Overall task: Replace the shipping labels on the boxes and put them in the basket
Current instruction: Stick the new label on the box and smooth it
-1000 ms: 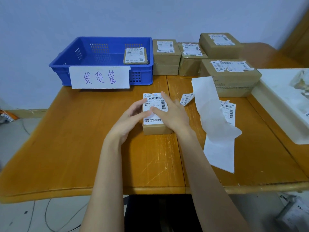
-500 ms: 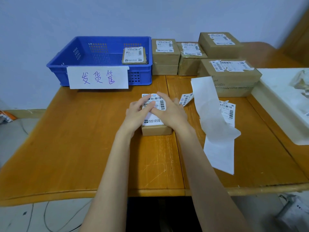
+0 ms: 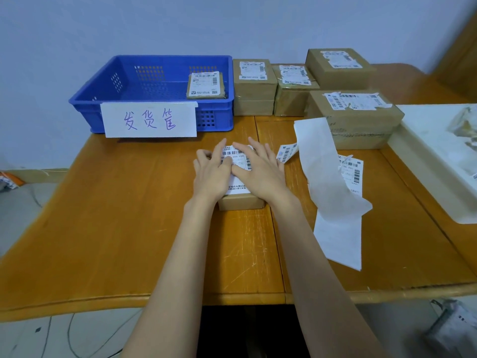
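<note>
A small brown box (image 3: 241, 202) lies at the middle of the wooden table (image 3: 116, 215) with a white shipping label (image 3: 233, 154) on its top. My left hand (image 3: 210, 173) and my right hand (image 3: 260, 171) both lie flat on that label with straight fingers, pressing it down and covering most of it. The blue basket (image 3: 152, 109) stands at the back left with a handwritten paper sign on its front. One labelled box (image 3: 206, 85) leans inside it at the right.
Several labelled brown boxes (image 3: 254, 85) are stacked at the back right. A strip of white backing paper (image 3: 327, 182) and loose labels (image 3: 352, 171) lie right of my hands. A white tray (image 3: 444, 156) occupies the right edge.
Both hands have slid forward over the label, the left one moving from the box's left side onto its top, so more of the label is covered.
</note>
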{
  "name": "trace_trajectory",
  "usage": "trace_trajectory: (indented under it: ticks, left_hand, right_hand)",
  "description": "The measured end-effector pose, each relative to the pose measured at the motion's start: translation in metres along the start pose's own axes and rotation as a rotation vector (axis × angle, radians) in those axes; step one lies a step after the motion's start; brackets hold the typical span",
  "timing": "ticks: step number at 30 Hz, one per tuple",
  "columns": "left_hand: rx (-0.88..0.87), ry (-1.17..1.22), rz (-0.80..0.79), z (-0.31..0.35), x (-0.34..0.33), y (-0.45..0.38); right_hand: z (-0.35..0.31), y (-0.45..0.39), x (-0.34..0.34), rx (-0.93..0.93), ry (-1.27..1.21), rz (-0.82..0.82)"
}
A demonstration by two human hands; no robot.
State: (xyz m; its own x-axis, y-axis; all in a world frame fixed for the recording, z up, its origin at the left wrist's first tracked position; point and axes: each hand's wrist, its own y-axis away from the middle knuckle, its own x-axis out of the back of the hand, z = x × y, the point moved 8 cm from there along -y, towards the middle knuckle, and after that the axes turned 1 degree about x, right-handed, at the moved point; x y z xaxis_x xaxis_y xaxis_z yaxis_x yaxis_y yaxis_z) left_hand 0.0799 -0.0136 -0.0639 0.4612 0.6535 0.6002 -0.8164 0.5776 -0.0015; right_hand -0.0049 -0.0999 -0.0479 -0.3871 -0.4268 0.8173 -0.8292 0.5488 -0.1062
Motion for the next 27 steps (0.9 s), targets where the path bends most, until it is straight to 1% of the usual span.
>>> trace_trajectory:
  ticks: [4,7,11,15,18,21,23,24,26,27]
  left_hand:
    - [-0.015,0.046,0.033,-0.001,0.003,0.003]
    - [-0.103,0.112,0.071,0.004,0.006,0.007]
    - [-0.072,0.058,0.044,0.003,0.004,0.004]
    - [-0.048,-0.015,0.039,0.006,0.003,0.001]
    - [-0.034,-0.011,0.045,0.005,0.002,-0.001]
    - [-0.009,0.024,0.047,0.001,0.0,-0.001]
    - [0.021,0.085,0.067,-0.004,0.001,0.0]
    - [0.036,0.163,0.097,-0.007,0.002,0.001]
    - [0.055,0.355,0.184,-0.013,0.008,0.005]
    - [0.042,0.401,0.22,-0.014,0.011,0.007]
  right_hand:
    - [0.003,-0.001,-0.002,-0.052,-0.008,-0.003]
    - [0.008,0.0,-0.005,-0.116,-0.039,0.004]
    - [0.014,0.001,-0.006,-0.161,-0.131,0.029]
    - [0.02,0.007,-0.002,-0.205,-0.238,0.127]
    - [0.015,0.01,0.004,-0.15,-0.21,0.156]
    - [0.013,0.008,0.0,-0.136,-0.114,0.079]
    - [0.016,0.007,-0.001,-0.176,-0.112,0.084]
    - [0.018,0.009,0.001,-0.202,-0.147,0.114]
    - [0.022,0.016,0.006,-0.231,-0.32,0.238]
    - [0.024,0.021,0.009,-0.217,-0.414,0.308]
